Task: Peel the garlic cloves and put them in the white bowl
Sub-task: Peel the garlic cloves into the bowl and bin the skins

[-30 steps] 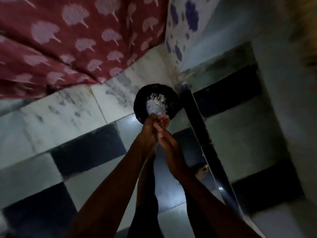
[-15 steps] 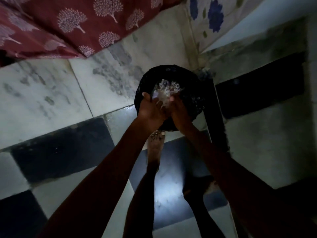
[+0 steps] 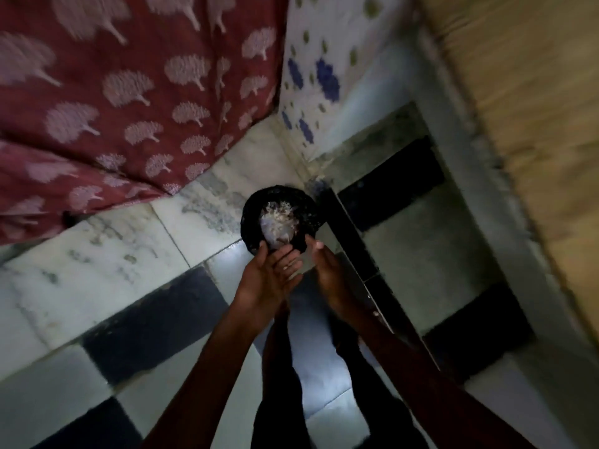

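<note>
A black bag-lined bin [image 3: 251,218] stands on the floor near the corner, with a pale heap of garlic skins [image 3: 278,218] inside. My left hand [image 3: 270,272] hovers just in front of the bin's near rim, palm turned up, fingers straight and holding nothing. My right hand [image 3: 327,270] is beside it, a little apart, fingers extended toward the bin and also holding nothing. No garlic cloves and no white bowl are in view.
The floor [image 3: 97,273] has white marble and dark tiles. A red cloth with pale tree prints [image 3: 123,102] hangs at the left. A white cloth with blue flowers [image 3: 317,76] hangs behind the bin. A wooden door [image 3: 531,118] is at the right. My legs [image 3: 282,367] are below.
Both hands have drawn back from the bin's mouth and separated, and they now hold nothing. The view has pulled up and away from the bin.
</note>
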`<state>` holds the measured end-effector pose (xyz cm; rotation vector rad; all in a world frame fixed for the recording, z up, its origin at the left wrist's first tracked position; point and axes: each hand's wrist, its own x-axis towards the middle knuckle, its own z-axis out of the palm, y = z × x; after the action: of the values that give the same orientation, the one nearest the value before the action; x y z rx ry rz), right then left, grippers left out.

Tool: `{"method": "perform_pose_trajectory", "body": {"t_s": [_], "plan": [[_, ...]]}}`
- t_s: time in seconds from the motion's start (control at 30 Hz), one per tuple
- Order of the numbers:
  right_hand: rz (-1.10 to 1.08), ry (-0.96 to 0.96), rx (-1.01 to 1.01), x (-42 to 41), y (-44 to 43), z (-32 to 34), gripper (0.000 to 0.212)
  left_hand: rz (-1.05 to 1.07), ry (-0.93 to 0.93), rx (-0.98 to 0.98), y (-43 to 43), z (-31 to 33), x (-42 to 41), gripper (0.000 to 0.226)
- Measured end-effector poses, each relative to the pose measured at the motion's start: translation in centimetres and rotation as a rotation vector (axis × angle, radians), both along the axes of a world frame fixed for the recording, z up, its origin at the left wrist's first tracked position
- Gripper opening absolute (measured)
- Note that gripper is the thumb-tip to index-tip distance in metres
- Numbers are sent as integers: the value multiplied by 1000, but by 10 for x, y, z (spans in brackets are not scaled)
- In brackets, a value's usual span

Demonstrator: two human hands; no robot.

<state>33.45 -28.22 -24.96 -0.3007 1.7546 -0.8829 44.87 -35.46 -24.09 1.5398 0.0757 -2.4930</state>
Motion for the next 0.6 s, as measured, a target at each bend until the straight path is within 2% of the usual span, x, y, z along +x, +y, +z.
{"method": "perform_pose_trajectory", "body": {"t_s": [0.1, 0.2, 0.3, 0.5, 0.6], "plan": [[-137, 25, -97, -13, 30, 108, 51, -70, 17, -94, 9, 98, -13, 44], [-208, 59, -199, -39, 70, 196, 41, -206, 25, -222, 22, 177, -42, 37], [-337, 171, -267, -79, 115, 263, 46, -371, 54, -353, 45, 238, -89, 31], [-595, 279, -349, -172, 213, 314, 21, -680, 157, -570, 119, 295, -201, 27], [-734, 310, -366, -215, 262, 319, 18, -811, 167, -650, 167, 304, -257, 25]]}}
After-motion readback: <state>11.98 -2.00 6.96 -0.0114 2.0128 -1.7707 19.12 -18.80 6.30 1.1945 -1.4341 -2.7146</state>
